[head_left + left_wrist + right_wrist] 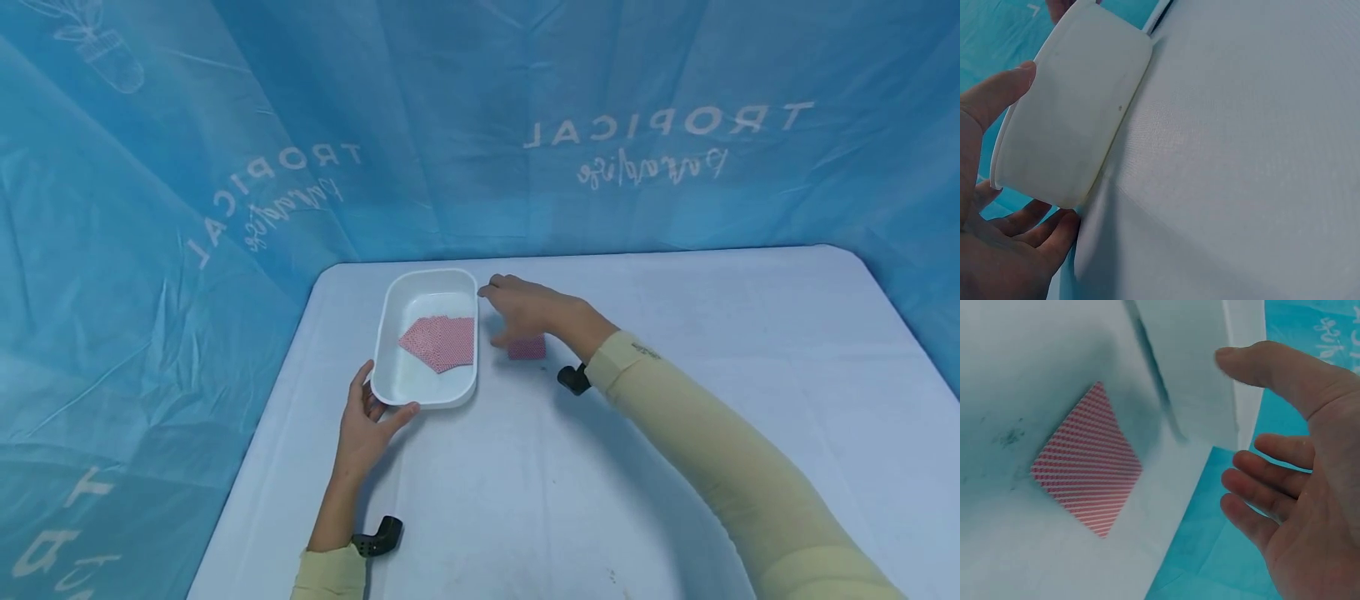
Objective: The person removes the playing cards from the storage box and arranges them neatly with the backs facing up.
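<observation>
The left hand (364, 435) grips the white tub (420, 385), likely to keep it steady. The right hand (528, 307) holds nothing, loose near a red-backed playing card (528, 348).

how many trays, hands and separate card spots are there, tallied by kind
White tray: 1
Hands: 2 (left hand, right hand)
Card spots: 2 (fanned cards inside the tray, red-patterned patch beside it; single cards uncountable)
Total: 5

Two hands (365, 429) (522, 307), one tray (416, 383), and uncountable overlapping cards (442, 343).
</observation>
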{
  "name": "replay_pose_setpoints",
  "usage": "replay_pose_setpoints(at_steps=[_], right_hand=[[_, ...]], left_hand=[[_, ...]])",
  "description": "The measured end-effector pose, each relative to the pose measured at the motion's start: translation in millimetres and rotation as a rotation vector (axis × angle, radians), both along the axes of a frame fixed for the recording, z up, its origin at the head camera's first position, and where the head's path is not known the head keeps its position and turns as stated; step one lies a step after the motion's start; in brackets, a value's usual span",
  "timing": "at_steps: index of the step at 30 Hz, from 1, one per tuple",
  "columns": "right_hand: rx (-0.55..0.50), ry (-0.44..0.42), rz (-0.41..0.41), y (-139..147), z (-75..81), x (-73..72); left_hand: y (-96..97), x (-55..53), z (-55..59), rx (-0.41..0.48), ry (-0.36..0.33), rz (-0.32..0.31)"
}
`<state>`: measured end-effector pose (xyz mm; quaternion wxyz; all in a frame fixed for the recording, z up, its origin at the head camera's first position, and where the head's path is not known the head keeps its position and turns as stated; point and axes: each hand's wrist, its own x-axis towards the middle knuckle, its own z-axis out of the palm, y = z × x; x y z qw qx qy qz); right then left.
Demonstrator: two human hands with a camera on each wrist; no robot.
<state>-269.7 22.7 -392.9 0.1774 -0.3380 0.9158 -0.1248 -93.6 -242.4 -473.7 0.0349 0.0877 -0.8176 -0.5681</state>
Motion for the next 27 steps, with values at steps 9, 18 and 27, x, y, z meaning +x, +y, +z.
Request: replay_pose_setpoints(at_steps=[9,18,27], right_hand=[[-0.030,0.030,0.054,-19.3,15.3,6.8],[0.008,0.071,0.092,-38.0,12.0,11.1],[0.074,0.071,0.136,-55.8,3.0,12.9]], left_hand=[[9.1,7.3,21.2,0.012,0.001,-0.018],[0.6,-1.5,-7.7,-0.015,0.023,-0.006],[11.9,5.1,18.5,0.021,0.024,-0.027]])
